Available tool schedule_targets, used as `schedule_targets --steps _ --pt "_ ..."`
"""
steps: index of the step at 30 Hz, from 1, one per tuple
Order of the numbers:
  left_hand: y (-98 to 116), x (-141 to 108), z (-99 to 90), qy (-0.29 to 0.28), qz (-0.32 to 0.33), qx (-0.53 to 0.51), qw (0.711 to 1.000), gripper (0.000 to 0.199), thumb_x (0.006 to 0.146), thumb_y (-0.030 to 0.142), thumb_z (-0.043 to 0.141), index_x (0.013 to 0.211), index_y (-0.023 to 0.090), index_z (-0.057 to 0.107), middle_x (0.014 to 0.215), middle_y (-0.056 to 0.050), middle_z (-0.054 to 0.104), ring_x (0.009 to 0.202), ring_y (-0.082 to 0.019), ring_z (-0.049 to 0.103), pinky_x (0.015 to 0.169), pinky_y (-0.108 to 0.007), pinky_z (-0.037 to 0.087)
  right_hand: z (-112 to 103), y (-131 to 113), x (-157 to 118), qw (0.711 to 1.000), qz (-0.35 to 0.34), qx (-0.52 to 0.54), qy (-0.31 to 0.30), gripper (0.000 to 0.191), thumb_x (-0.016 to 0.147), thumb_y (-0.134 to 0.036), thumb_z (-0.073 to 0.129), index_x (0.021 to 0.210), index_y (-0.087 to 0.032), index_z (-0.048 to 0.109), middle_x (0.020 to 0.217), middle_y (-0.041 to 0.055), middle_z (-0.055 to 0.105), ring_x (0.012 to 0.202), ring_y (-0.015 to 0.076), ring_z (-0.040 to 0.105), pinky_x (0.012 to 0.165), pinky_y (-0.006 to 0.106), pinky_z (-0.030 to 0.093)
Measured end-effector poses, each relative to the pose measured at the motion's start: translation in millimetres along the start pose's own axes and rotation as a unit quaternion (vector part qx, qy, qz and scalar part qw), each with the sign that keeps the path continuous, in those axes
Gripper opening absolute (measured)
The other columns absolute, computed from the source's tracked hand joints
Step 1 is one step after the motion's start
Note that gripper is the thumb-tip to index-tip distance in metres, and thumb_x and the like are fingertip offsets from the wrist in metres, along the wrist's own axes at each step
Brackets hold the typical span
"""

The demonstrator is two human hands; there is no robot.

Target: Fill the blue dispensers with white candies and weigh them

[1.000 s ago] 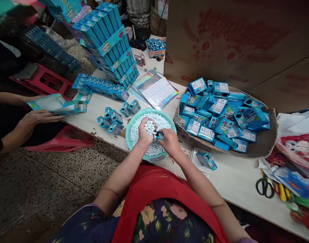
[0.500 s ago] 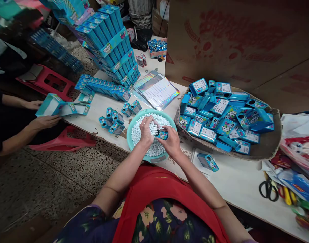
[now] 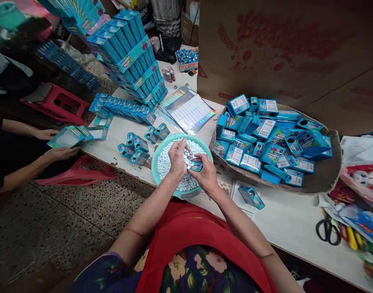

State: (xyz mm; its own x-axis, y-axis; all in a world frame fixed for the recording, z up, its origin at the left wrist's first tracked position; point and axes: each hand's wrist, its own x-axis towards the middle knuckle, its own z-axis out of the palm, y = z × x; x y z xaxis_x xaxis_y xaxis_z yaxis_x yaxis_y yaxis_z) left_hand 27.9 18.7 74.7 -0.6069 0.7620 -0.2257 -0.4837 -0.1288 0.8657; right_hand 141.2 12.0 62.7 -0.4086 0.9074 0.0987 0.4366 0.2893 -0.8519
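Can see small blue box (image 3: 196, 166) over the right half of the teal basin (image 3: 154, 165), pinched between thumb and fingers of right hand (image 3: 207, 173); seems to run crosswise, though mostly covered. Find left hand (image 3: 176, 159) half curled around white pellets (image 3: 187, 155), close by the box's left end. Note cardboard tray (image 3: 332, 169) crowding the basin's right, glossy sheets (image 3: 191, 112) just behind, box cluster (image 3: 139, 157) near its left.

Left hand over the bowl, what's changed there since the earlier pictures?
The left hand has rolled from an open, cupped palm to curled fingers, with fewer white pellets showing in it. The right hand still holds the small blue box above the bowl.
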Motion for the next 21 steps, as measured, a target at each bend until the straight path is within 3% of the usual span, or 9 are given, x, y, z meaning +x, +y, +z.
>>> schedule_targets --steps 6,21 --pt "2.7 0.4 -1.0 -0.013 0.010 0.004 1.000 0.029 0.080 0.037 0.064 0.064 0.018 0.048 0.056 0.003 0.048 0.047 -0.009 0.049 0.047 -0.021 0.041 1.4 -1.3 3.3 1.000 -0.005 0.007 0.026 0.041 0.069 -0.024 0.071 0.107 -0.022 0.055 0.103 0.0049 0.066 0.097 0.0245 0.063 0.085 0.038 0.048" --pt "7.2 -3.9 -3.9 0.003 0.032 0.028 0.999 0.024 0.079 0.036 0.064 0.069 0.018 0.051 0.058 0.004 0.052 0.051 -0.009 0.052 0.054 -0.023 0.042 6.2 0.8 3.2 0.999 -0.016 0.040 0.011 0.043 0.070 -0.030 0.074 0.109 -0.023 0.055 0.103 0.0050 0.067 0.096 0.0245 0.064 0.085 0.040 0.050"
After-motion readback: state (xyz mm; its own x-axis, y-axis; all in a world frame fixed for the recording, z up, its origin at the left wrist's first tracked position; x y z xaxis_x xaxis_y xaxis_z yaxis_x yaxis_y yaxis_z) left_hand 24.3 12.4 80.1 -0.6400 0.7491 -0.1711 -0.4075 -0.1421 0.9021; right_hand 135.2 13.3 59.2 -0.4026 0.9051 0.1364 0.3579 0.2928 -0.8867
